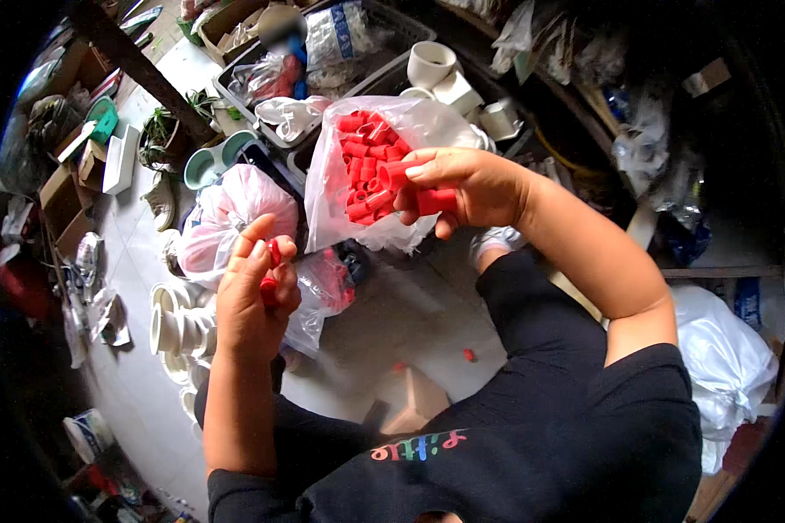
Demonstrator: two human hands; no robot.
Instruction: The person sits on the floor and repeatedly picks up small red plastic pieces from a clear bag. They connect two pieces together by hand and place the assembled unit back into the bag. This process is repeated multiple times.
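Observation:
My right hand is closed around red plastic pipe fittings. One short red tube sits between thumb and fingertips, and another red fitting shows lower in the grip. Just beyond is an open clear plastic bag, with many similar red tubes heaped in it. To its left, my left hand is raised with fingers curled around small red pieces; their exact shape is mostly hidden by the fingers.
A tied bag of pinkish contents stands left of the open bag, with white pipe fittings near it. Crates are at the back. On the floor lie a small red piece and a cardboard box. A white sack stands right.

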